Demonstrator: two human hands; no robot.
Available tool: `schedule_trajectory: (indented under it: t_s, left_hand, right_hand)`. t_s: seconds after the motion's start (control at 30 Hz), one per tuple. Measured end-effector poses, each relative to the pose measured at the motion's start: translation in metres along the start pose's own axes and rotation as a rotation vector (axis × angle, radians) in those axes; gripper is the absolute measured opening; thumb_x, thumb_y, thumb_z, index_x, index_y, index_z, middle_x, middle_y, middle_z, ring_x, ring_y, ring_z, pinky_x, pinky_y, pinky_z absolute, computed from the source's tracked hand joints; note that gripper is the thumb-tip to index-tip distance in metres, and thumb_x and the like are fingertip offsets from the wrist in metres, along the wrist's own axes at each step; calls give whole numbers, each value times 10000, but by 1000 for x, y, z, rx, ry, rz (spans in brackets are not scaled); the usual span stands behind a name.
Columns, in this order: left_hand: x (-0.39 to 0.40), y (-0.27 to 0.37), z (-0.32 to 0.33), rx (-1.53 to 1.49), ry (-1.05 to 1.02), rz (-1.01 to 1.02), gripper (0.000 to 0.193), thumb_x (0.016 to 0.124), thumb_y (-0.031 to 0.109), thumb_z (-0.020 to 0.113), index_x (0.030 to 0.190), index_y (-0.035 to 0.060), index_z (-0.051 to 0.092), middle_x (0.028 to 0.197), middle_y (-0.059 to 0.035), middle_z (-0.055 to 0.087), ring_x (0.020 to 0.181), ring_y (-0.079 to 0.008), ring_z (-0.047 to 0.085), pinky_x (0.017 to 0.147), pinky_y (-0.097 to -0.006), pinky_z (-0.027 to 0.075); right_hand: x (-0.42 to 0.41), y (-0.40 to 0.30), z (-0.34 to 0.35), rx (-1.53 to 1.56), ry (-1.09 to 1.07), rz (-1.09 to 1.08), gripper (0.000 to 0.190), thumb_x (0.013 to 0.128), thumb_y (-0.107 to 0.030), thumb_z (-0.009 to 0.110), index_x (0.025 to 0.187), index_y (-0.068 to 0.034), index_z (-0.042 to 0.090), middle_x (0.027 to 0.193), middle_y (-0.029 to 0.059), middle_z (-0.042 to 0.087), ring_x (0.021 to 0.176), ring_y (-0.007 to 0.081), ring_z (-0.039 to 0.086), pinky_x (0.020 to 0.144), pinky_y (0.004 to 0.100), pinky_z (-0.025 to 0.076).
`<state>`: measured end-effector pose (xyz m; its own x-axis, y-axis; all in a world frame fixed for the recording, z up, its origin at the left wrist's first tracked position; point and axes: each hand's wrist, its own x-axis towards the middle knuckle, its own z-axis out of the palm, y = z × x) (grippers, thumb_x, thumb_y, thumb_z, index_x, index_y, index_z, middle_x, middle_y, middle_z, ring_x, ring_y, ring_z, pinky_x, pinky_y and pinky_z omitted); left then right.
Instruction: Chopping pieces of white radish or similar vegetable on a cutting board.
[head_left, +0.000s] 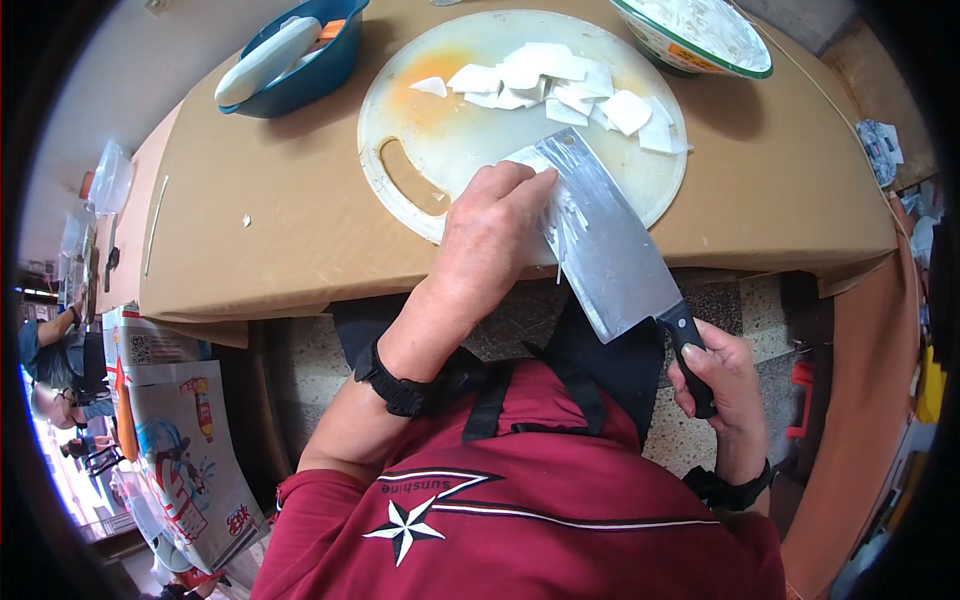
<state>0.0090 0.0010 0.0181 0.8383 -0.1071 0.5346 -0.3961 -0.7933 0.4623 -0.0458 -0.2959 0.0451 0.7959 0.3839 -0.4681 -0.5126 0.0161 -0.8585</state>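
Observation:
My right hand grips the black handle of a cleaver, whose broad blade slants over the near edge of a round white cutting board. Fine white shreds cling to the blade. My left hand is over the board with bent fingers, its fingertips at the blade and at white vegetable pieces. Whether it grips them is hidden under the fingers. Farther back on the board lies a loose pile of thin white vegetable slices, likely radish.
A blue basin at the back left holds a peeled white radish and orange pieces. Back right, a green-rimmed bowl contains white shreds. Brown covering drapes the table. A printed carton stands left; people are beyond.

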Motion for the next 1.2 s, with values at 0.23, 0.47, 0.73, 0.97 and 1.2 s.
schedule_trajectory:
  t_s: [0.23,0.47,0.73,0.97,1.2]
  left_hand:
    - [-11,-16,-24,69,92,-114,303,835,-18,689,1133,37,700,1092,-132,664,989,-311,654,847,-367,534]
    - [-22,-3,-18,226,9,-79,257,835,56,705,1092,50,710,1143,-95,652,1078,-313,581,918,-422,458]
    - [-26,-4,-19,192,17,-69,272,816,94,714,1085,73,686,1163,-75,627,1122,-306,549,897,-440,412]
    - [-34,13,-14,186,-29,-20,281,859,137,716,1138,106,703,1202,-72,625,1165,-301,535,947,-438,402]
    - [-32,18,-11,159,-23,-1,316,879,148,699,1191,102,680,1254,-101,602,1186,-319,521,982,-445,384]
  right_hand:
    - [1,8,-5,100,6,6,414,937,-207,650,1233,70,561,680,72,605,444,105,511,405,234,416]
    - [0,8,-10,78,-11,-15,413,933,-206,651,1224,72,560,682,78,610,439,107,510,403,235,421]
    - [-5,10,-15,73,25,-10,420,934,-206,653,1237,68,555,684,81,611,431,108,515,397,226,417]
    - [-5,10,-14,60,10,-9,429,935,-213,652,1245,65,552,690,83,612,436,109,517,397,229,415]
    - [-4,16,-12,79,19,31,427,929,-203,644,1248,62,543,689,84,609,440,113,518,402,231,419]
